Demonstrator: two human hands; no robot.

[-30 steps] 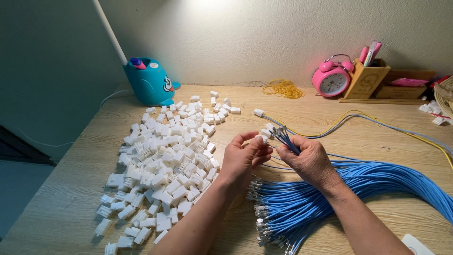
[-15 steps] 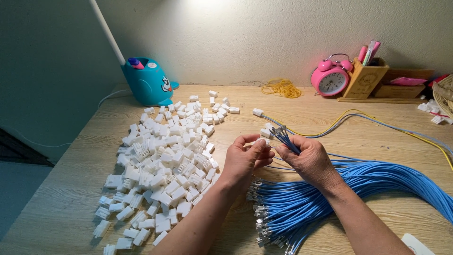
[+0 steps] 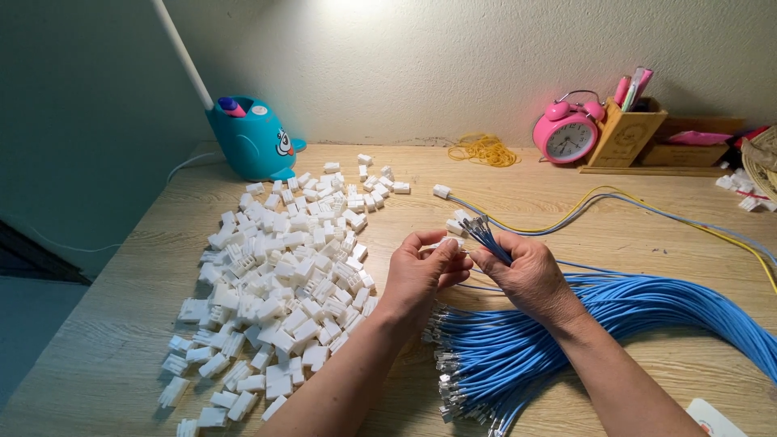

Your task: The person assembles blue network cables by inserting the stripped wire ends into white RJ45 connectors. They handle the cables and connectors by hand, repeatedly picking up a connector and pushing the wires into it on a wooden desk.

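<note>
Desk edge runs along 9 o'clock; wooden tabletop [image 3: 121, 324] bare there, little free room. Pile of white plastic connector housings [image 3: 275, 283], blocky and ribbed, spreads from 9 toward centre. Left hand [image 3: 422, 271] pinches a small white housing [image 3: 450, 243] at fingertips, just right of the pile. Right hand [image 3: 526, 271] grips a small fan of blue wires [image 3: 486, 235], metal-tipped. Big blue wire bundle [image 3: 647, 324] sweeps out to 4 o'clock. Pink alarm clock [image 3: 566, 133] at 1 o'clock.

Both forearms bare, no sleeves, rings or watch.
</note>
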